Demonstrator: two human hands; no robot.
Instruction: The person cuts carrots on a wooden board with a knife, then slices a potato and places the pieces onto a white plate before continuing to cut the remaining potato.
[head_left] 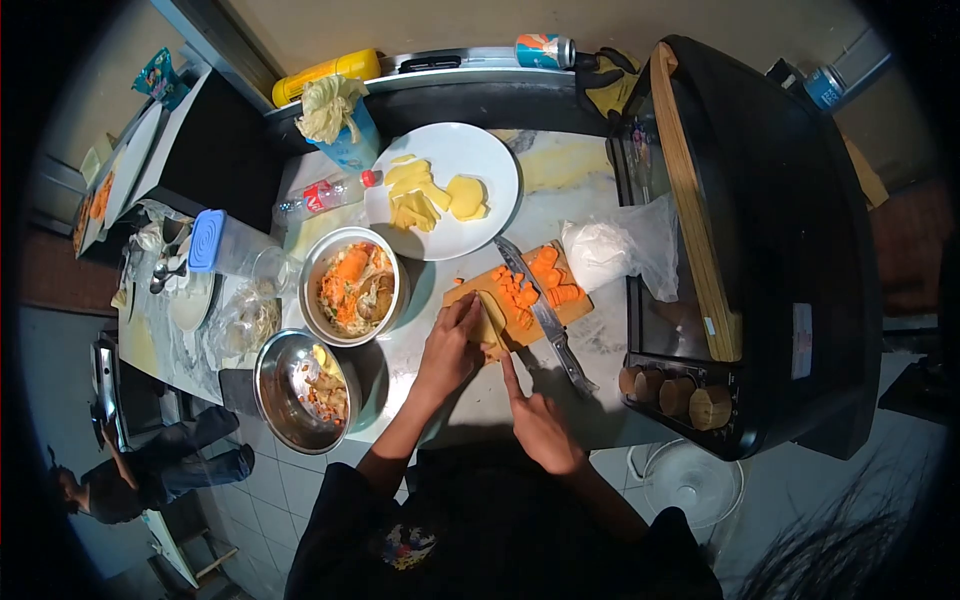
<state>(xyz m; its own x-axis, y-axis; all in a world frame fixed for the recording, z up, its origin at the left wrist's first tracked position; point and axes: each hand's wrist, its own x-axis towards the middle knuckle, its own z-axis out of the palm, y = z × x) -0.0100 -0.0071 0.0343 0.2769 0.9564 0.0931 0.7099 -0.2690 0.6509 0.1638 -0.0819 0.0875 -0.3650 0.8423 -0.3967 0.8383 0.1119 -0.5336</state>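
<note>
My left hand (452, 348) is closed around a pale yellow piece of peeled potato (487, 322), pressing it against the orange cutting board (458, 296). My right hand (543, 428) has its index finger stretched toward the near edge of the potato, its other fingers curled; whatever they may hold is hidden. Lying across the board, right of the potato, is a large knife (546, 318) with its handle toward me. Cut carrot pieces (546, 264) lie on both sides of its blade.
Potato slices (466, 197) lie on a white plate (492, 150) behind the board. A pot of shredded vegetables (306, 290) and a steel bowl of peelings (265, 395) stand left. A bag of white powder (600, 255) sits near the black oven (790, 230). Another person (150, 475) is far left.
</note>
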